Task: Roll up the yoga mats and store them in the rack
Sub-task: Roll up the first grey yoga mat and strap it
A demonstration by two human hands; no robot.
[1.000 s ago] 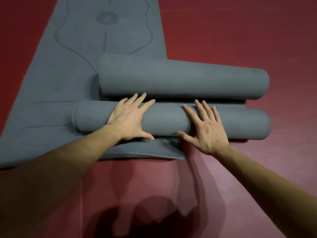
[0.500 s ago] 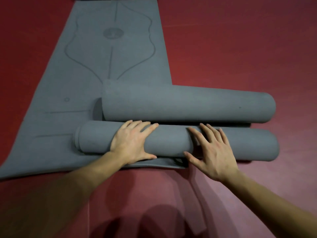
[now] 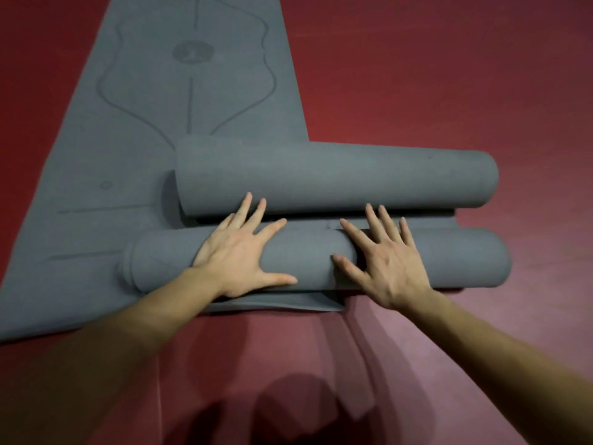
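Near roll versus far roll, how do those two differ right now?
The left hand and right hand press flat on the near roll; only left fingertips reach the far roll. The near roll extends further left, its end layers stepped; the far roll's end is even. The far roll looks thicker. Both are grey, lying crosswise.

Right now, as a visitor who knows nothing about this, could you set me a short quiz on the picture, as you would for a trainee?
1. True or false: the left hand and the right hand curl tightly round the near roll.
2. The floor is: A green, B red, C white.
3. How many grey rolls are in view?

Key:
1. False: both lie flat on it, fingers spread.
2. B.
3. Two: the near roll and the far roll.
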